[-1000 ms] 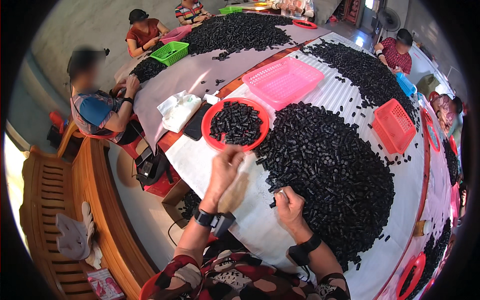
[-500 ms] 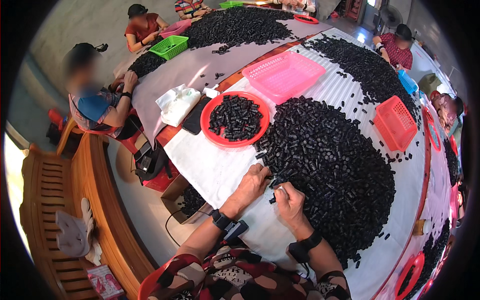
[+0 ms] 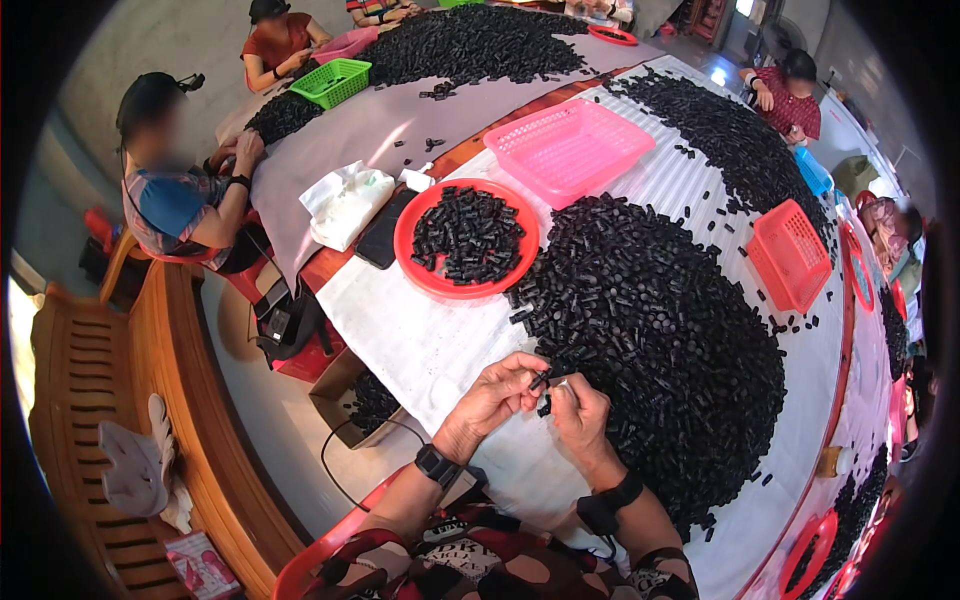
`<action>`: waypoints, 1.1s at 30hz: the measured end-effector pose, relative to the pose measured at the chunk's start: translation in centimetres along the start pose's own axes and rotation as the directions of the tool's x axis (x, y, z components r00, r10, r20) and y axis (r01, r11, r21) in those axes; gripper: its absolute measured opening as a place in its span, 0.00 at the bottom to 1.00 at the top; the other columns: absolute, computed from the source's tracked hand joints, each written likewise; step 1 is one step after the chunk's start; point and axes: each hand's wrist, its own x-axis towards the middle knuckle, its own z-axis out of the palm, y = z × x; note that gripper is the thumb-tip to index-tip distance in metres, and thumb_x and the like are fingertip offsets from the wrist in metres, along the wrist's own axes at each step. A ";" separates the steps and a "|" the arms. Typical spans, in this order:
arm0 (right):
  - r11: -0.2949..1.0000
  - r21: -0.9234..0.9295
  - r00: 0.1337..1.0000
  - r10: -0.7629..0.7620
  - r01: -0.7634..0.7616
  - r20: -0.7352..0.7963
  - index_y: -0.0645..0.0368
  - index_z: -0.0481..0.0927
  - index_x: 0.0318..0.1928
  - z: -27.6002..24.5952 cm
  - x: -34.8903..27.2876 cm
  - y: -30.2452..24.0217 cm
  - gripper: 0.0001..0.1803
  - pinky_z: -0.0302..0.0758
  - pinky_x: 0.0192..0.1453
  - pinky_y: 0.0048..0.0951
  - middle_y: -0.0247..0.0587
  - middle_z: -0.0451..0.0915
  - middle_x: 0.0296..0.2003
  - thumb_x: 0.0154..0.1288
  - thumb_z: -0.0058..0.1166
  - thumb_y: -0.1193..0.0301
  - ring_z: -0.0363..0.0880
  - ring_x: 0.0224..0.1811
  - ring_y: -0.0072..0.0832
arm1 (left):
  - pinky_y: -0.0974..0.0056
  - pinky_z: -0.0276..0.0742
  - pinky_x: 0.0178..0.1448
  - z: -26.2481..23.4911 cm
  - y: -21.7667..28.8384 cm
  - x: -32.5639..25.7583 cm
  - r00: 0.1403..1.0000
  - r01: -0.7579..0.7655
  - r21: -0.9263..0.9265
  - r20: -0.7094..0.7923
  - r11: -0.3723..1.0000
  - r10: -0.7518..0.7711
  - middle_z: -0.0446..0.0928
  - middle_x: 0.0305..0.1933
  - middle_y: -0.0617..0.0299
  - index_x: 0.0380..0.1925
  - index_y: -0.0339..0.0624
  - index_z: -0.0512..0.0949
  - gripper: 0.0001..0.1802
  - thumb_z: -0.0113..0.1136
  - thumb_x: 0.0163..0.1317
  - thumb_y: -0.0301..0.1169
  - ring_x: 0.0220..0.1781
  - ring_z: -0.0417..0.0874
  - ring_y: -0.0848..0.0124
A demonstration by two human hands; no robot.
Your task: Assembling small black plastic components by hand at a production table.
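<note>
My left hand [image 3: 500,392] is palm partly up. Its thumb and fingertips pinch a small black cylindrical piece [image 3: 541,379] at the near left edge of a big heap of similar black pieces [image 3: 655,340]. Right beside it, my right hand [image 3: 584,418] is closed, thumb against the curled fingers, its tip close to the held piece. A small pale bit shows at that thumb; what the fingers hold is hidden. Beyond my left hand, a round red tray [image 3: 408,268] carries a layer of the black pieces.
A pink basket [image 3: 575,160] stands beyond the heap, a coral basket [image 3: 790,260] to its right. Left of the tray lie a dark phone [image 3: 383,232] and a white tissue pack [image 3: 345,205]. Other people sit around the tables, with further black heaps and a green basket [image 3: 333,84].
My left hand has turned from knuckles up by the heap to palm partly up, lifting a black piece toward my right hand. The view has shifted slightly.
</note>
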 end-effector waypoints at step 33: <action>0.946 -0.125 0.951 -0.308 0.300 -0.041 0.63 0.75 0.37 0.5 0.0 0.1 0.13 0.76 0.27 0.30 0.45 0.80 0.25 0.56 0.64 0.70 0.82 0.25 0.35 | 0.71 0.76 0.46 -0.2 -0.6 -0.4 0.999 -0.032 0.076 -0.036 0.997 0.035 0.79 0.40 0.58 0.42 0.34 0.73 0.10 0.59 0.61 0.22 0.39 0.79 0.74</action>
